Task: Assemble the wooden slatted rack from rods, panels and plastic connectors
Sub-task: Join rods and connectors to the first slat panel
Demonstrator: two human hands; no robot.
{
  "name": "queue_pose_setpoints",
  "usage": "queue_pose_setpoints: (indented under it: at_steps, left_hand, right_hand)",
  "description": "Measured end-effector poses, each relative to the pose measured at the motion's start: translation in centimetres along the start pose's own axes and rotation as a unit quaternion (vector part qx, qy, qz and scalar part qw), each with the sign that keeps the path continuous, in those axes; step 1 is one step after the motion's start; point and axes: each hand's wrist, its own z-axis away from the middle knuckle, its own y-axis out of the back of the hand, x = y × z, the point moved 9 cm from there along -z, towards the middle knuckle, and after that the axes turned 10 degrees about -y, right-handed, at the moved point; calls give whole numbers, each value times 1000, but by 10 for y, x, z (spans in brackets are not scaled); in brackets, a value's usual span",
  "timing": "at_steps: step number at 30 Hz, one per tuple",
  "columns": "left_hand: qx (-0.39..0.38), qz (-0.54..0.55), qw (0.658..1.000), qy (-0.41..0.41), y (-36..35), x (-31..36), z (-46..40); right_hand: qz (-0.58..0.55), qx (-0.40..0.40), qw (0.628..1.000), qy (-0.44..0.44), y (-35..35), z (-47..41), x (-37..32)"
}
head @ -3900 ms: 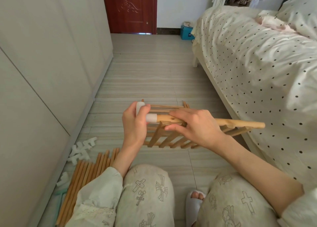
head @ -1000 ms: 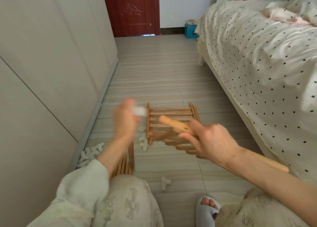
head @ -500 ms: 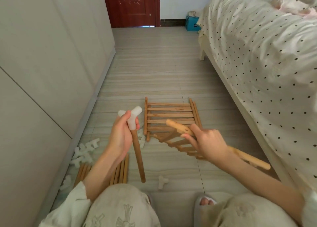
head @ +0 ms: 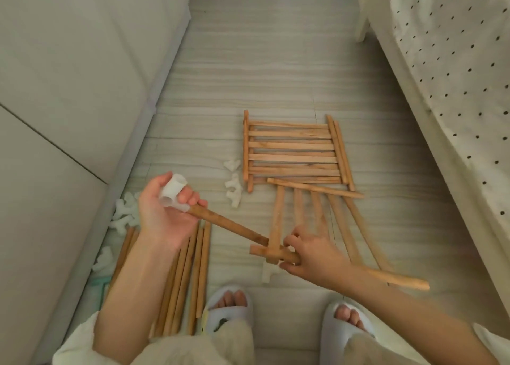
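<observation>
My left hand grips a white plastic connector fitted on the end of a short wooden rod, which slants down to the right. My right hand holds the near rail of a slatted panel, whose far rail rests on the floor. The rod's lower end is close to that rail, left of my fingers. A second slatted panel lies flat on the floor beyond it.
A bundle of loose rods lies on the floor at my left. White connectors are scattered by the cabinet, beside the flat panel and under my right hand. A bed stands to the right. My slippered feet are below.
The view has tilted down and I have leaned in. My right hand lowered the panel toward the floor. My left hand swung the rod from upright to slanting toward the panel's near rail.
</observation>
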Motion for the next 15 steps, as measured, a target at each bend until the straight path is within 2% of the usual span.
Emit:
queue_pose_setpoints:
  at_steps: [1,4,8,12,15]
  left_hand:
    - [-5,-7,1000,13,3,-5,-2]
    - [-7,-21,999,34,13,-16,-7]
    - [29,-6,999,23,32,-21,-18]
    - [30,6,999,28,39,-31,-25]
    - [-1,39,999,23,33,-25,-31]
  right_hand:
    - [37,-34,999,6,-12,3,-1]
    - [110,-27,993,43,-35,6,-1]
    - [120,-158,980,-8,-80,3,31]
    - [35,-186,978,-85,-89,-9,57]
    - [-97,-123,982,-101,-65,-27,54]
